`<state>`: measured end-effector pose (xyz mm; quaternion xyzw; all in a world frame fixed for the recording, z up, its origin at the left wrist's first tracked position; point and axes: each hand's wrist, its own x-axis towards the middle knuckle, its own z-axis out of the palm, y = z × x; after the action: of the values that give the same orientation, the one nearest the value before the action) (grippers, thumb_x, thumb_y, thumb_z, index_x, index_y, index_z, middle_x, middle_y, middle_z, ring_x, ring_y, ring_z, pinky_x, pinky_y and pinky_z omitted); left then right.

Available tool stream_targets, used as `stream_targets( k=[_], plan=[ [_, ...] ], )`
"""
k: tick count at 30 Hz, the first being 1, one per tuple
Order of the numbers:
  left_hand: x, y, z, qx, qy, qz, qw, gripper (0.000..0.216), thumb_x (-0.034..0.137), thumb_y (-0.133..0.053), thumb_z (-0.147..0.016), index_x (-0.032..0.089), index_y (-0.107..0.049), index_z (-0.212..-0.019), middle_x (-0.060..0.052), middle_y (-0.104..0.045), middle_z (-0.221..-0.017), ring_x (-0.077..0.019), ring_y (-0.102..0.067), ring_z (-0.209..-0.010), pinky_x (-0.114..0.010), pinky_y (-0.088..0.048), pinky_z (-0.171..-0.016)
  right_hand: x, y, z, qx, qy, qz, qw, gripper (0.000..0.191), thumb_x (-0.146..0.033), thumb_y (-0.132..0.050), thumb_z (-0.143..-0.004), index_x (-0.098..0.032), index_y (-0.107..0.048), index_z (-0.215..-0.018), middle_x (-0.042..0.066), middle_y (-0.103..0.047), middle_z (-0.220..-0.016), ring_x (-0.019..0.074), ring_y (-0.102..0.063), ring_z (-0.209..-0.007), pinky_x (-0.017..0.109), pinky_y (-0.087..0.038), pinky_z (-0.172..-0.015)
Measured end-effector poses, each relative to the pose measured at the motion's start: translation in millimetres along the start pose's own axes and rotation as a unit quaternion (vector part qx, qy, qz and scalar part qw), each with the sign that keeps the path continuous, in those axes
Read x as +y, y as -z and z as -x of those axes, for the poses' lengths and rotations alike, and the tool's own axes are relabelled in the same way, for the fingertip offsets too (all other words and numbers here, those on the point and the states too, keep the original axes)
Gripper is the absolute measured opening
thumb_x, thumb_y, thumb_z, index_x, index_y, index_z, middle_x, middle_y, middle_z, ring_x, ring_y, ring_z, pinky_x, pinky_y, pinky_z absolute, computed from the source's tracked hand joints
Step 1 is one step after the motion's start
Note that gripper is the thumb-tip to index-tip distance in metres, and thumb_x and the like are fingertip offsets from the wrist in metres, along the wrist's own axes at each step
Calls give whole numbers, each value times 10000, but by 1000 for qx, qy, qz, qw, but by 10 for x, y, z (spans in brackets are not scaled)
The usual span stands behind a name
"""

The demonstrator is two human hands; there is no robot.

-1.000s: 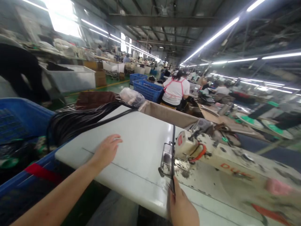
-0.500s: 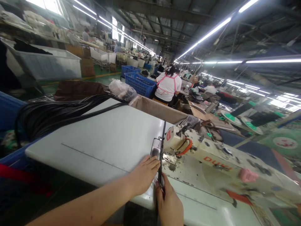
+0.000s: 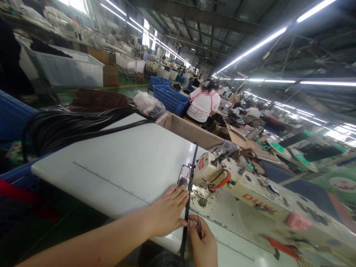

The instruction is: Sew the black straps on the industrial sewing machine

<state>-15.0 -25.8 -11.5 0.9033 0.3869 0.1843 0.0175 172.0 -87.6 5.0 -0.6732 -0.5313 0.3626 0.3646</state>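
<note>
Head view: a worker's left hand [image 3: 167, 211] lies flat, fingers together, on the white tabletop [image 3: 125, 163], its fingertips touching a narrow black strap [image 3: 189, 196] that runs from the table's near edge up under the needle area of a cream sewing machine [image 3: 236, 181]. The right hand [image 3: 202, 241], just beside the strap on its other side, pinches a small pair of thread snips [image 3: 199, 230] between thumb and fingers. A bundle of black straps [image 3: 69, 126] is heaped at the tabletop's far left corner. Beyond, a seated co-worker in a white shirt [image 3: 203, 105] faces away beside blue crates [image 3: 169, 98].
</note>
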Motion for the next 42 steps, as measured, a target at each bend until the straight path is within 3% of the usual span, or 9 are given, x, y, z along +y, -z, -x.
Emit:
stream_targets(
  k=[4,10,18,27,35,42],
  plan=[
    [-2,-24,17,7,5,1,1000,843,704,-306,-1050,79,-381,-1611,-147,-327,-1674,-322,-242,-1594,-487,-180,-1303,-29,-49,22,61,7,-28,998,534,-691,-649,-802,-176,-749,-899,-32,-595,-627,166,-510,-593,271,-430,-598],
    [-3,-10,14,9,5,-16,1000,820,695,-298,-1056,88,-424,-1592,-149,-357,-1658,-315,-297,-1574,-473,-209,-1291,-52,-55,28,67,23,-26,997,506,-681,-634,-810,-188,-739,-843,-33,-572,-612,172,-500,-610,276,-436,-632],
    [2,-4,26,15,-19,-51,998,774,618,-236,-1093,43,-436,-1570,-178,-340,-1659,-315,-318,-1564,-471,-176,-1282,-59,57,-2,1,14,-1,1000,407,-573,-642,-839,-183,-748,-880,-24,-599,-646,174,-515,-619,270,-431,-627],
    [0,1,31,21,-27,-64,997,751,603,-253,-1097,47,-469,-1552,-177,-372,-1646,-308,-344,-1551,-461,-198,-1278,115,-33,-9,27,12,-4,1000,463,-634,-589,-853,-194,-730,-875,-27,-563,-648,167,-474,-615,270,-413,-625],
    [-28,-6,-58,-38,-4,-53,998,746,611,-271,-1093,64,-424,-1577,-145,-341,-1671,-304,-283,-1579,-512,-252,-1282,-51,20,25,5,16,-4,1000,394,-577,-594,-858,-206,-727,-841,-20,-565,-635,174,-484,-605,273,-413,-607],
    [-120,-15,-168,-47,18,-19,999,676,586,-346,-1092,116,-451,-1567,-110,-368,-1665,-309,-265,-1586,-561,-252,-1291,-103,20,41,-6,14,-16,1000,368,-547,-564,-866,-208,-701,-817,4,-599,-684,185,-533,-648,269,-428,-627]
  ],
)
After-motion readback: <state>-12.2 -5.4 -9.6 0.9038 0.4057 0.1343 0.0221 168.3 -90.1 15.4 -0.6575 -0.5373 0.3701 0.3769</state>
